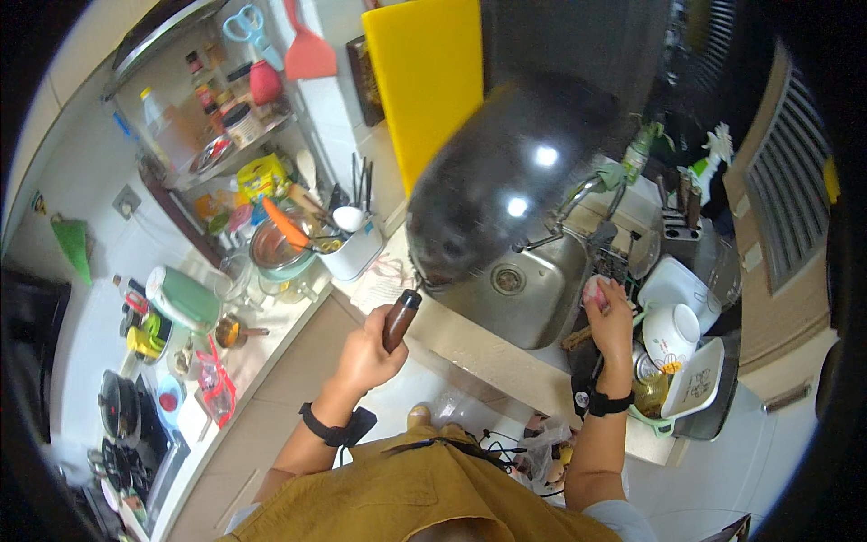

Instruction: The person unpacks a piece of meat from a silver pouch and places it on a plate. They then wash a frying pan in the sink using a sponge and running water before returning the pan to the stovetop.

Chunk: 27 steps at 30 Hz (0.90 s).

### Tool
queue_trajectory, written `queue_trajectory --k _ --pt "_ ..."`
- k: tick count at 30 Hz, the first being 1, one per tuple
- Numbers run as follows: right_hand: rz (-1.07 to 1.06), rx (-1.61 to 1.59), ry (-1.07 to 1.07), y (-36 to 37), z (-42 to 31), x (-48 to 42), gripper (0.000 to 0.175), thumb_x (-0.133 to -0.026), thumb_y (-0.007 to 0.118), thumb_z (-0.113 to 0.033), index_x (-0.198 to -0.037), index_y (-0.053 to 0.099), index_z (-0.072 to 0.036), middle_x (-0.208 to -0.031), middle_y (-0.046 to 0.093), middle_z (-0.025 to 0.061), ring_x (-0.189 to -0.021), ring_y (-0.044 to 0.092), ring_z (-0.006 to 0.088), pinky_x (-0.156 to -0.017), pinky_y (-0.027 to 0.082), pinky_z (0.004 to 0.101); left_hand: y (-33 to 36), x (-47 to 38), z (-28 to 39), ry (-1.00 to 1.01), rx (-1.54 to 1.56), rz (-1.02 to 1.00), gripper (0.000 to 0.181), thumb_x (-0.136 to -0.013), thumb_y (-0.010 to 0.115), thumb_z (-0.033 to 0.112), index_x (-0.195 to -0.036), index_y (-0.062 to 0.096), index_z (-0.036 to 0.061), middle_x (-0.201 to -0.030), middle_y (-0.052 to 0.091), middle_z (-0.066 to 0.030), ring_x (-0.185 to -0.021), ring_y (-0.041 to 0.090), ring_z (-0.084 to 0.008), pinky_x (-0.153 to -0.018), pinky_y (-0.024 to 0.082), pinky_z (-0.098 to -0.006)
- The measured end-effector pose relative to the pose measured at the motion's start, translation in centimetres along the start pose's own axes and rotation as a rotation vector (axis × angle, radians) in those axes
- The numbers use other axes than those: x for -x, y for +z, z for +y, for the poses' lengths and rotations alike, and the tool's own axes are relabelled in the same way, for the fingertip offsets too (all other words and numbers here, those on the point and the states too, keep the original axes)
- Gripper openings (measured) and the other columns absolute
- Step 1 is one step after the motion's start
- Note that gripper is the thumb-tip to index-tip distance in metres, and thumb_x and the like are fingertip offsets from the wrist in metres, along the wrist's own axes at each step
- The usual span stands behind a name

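Observation:
My left hand [371, 356] grips the brown handle [400, 320] of a large dark wok [501, 183]. The wok stands tilted over the sink, its rounded surface catching two bright light spots. Beneath and beside it lies the stainless steel sink [552, 305], with the drain strainer [508, 279] visible. In my right hand [611, 322] is a pink-and-white scrubbing pad [595, 293], held at the sink's right edge, apart from the wok. Behind my right hand the faucet [579, 193] reaches over the basin, a green cloth or wrap around its upper part.
White bowls [670, 328] and a green dish rack [656, 421] crowd the right counter. A yellow cutting board [427, 88] leans behind the wok. Left of the sink stand a utensil holder [352, 254] and a metal bowl [281, 240]. Plastic bags [542, 447] lie low beside my apron.

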State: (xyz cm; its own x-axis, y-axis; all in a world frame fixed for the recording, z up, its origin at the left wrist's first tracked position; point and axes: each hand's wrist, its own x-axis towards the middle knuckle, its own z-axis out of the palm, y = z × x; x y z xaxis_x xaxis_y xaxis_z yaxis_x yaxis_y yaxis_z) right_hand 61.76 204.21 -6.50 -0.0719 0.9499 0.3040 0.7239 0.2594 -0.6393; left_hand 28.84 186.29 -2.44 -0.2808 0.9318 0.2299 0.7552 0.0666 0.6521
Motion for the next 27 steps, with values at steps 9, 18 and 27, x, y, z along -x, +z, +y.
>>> queue_trajectory --k 9,18,27 --pt "-0.190 -0.120 -0.019 0.6 2.1 -1.3 0.037 -0.086 0.057 -0.013 -0.121 0.052 -0.001 -0.115 0.057 0.0154 -0.094 0.055 0.0198 -0.082 0.044 0.0278 0.1 2.7 -1.3 0.075 0.112 0.006 0.050 -0.069 0.061 0.008 -0.116 0.046 0.0047 -0.083 0.060 -0.0192 -0.072 0.060 -0.0363 -0.064 0.050 -0.0413" --pt "-0.233 -0.406 -0.145 -0.4 -6.1 -0.8 0.036 -0.092 0.051 -0.017 -0.123 0.051 0.002 -0.120 0.056 0.0139 -0.106 0.054 0.0185 -0.090 0.041 0.0287 -9.4 10.8 -1.7 -0.001 0.504 0.073 0.054 -0.068 0.063 0.003 -0.119 0.045 -0.0006 -0.078 0.057 -0.0099 -0.064 0.057 -0.0185 -0.060 0.046 -0.0299" --pt "-0.404 -0.660 -0.424 8.2 -21.3 4.0 0.036 -0.095 0.047 -0.019 -0.122 0.049 0.006 -0.109 0.060 0.0173 -0.099 0.058 0.0192 -0.090 0.044 0.0279 -25.0 32.6 -6.0 -0.194 1.395 0.359 0.043 -0.076 0.057 -0.003 -0.116 0.043 -0.0018 -0.076 0.054 -0.0087 -0.050 0.056 -0.0145 -0.041 0.046 -0.0269"
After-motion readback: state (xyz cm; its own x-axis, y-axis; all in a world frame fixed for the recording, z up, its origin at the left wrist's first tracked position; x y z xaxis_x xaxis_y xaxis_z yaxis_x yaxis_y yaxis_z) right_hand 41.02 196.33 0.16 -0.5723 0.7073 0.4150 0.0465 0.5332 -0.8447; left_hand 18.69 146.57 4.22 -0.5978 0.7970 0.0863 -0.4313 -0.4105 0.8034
